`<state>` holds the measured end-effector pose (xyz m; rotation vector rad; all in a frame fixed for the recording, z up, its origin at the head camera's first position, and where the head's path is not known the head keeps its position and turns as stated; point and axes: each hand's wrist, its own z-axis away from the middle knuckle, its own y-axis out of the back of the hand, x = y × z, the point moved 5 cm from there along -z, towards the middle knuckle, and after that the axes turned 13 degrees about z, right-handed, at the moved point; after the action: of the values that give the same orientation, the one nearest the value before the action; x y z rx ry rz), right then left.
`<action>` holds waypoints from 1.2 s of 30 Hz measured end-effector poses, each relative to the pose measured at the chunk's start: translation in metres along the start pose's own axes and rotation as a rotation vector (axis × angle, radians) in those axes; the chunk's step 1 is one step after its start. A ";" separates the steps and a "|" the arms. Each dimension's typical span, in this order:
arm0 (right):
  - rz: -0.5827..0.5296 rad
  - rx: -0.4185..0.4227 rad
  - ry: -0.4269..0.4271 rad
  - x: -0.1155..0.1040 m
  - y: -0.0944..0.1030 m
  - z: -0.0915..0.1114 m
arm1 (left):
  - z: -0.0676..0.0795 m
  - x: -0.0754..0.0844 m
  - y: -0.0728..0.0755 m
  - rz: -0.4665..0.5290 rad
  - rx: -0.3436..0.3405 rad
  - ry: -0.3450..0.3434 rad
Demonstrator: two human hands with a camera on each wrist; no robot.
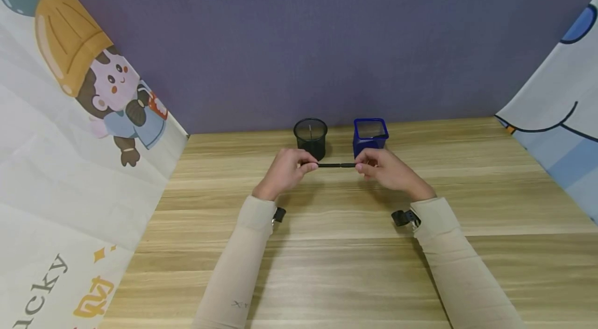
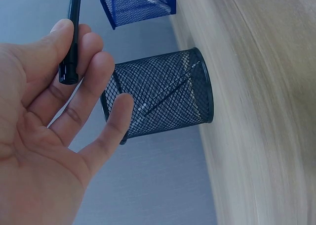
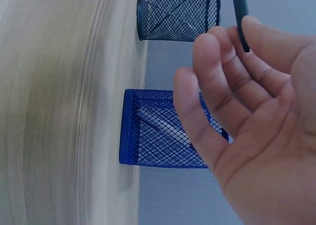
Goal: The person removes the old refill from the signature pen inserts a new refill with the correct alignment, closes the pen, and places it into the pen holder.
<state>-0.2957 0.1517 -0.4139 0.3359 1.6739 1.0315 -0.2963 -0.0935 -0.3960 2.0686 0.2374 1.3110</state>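
A thin black pen (image 1: 334,165) stretches level between both hands in front of two mesh cups. My left hand (image 1: 287,170) pinches its left end between thumb and fingers; the blunt tip pokes out below them in the left wrist view. At the other end, the thumb and fingers of my right hand (image 1: 390,170) pinch the pen. Just behind the left hand stands a round black mesh pen cup (image 2: 163,94) with a thin stick leaning inside. A square blue mesh pen cup (image 3: 158,151), behind the right hand, contains a slanted pale pen-like item (image 3: 163,127).
Both cups stand upright at the back of the wood-grain table (image 1: 327,266), close to a grey-purple partition (image 1: 327,43). Printed white sheets with cartoon figures, the left sheet (image 1: 70,183) and the right sheet (image 1: 556,111), flank the table.
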 end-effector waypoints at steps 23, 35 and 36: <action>-0.009 -0.008 0.008 0.003 -0.002 -0.002 | 0.001 0.002 0.000 0.008 0.007 -0.001; -0.007 -0.006 0.049 0.004 -0.006 -0.004 | 0.000 0.002 0.000 -0.003 0.005 0.001; -0.017 -0.009 0.044 0.005 -0.006 -0.004 | 0.000 0.002 0.000 -0.003 0.006 0.001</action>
<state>-0.2993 0.1493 -0.4214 0.2949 1.7079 1.0406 -0.2955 -0.0928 -0.3948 2.0717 0.2448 1.3109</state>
